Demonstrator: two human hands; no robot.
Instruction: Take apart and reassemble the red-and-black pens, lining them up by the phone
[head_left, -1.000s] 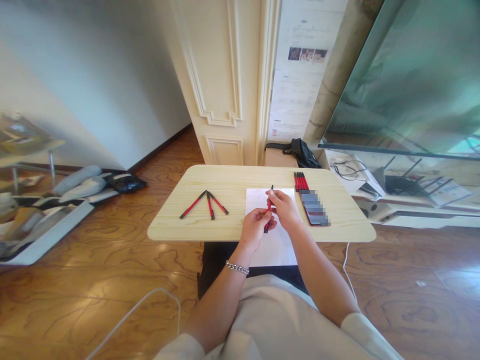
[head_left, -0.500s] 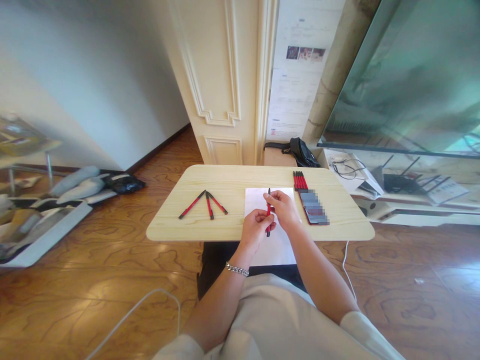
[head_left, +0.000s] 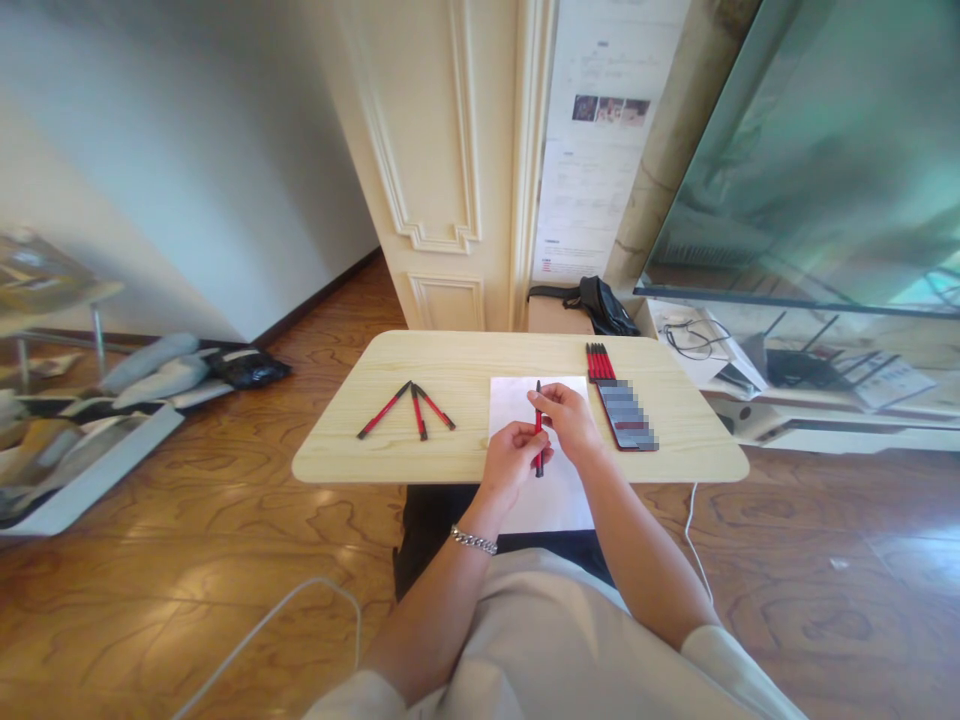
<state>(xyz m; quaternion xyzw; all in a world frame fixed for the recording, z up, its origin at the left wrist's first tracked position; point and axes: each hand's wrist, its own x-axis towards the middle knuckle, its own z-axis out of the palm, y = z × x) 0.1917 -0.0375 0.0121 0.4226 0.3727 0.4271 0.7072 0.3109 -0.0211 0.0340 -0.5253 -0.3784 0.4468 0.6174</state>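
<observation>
A red pen with black ends (head_left: 539,428) is held lengthwise over a white sheet of paper (head_left: 551,505). My left hand (head_left: 514,455) pinches its lower part between thumb and fingers. My right hand (head_left: 564,412) grips the pen near its black upper end. The sheet runs over the table's front edge toward my lap. To the left, three red and black pens (head_left: 418,413) lie fanned out with their tips close together. At the right, several like pens (head_left: 598,362) are lined up side by side above a phone (head_left: 625,415).
The pale wooden table (head_left: 457,350) has rounded corners. Behind it sit a black bag (head_left: 604,305) and a cabinet with a router (head_left: 795,365) and cables, below a large screen (head_left: 817,170). A white cord (head_left: 697,540) hangs at the right.
Both hands stay in nearly the same place on the pen. The pen and the left fingers have shifted very slightly.
</observation>
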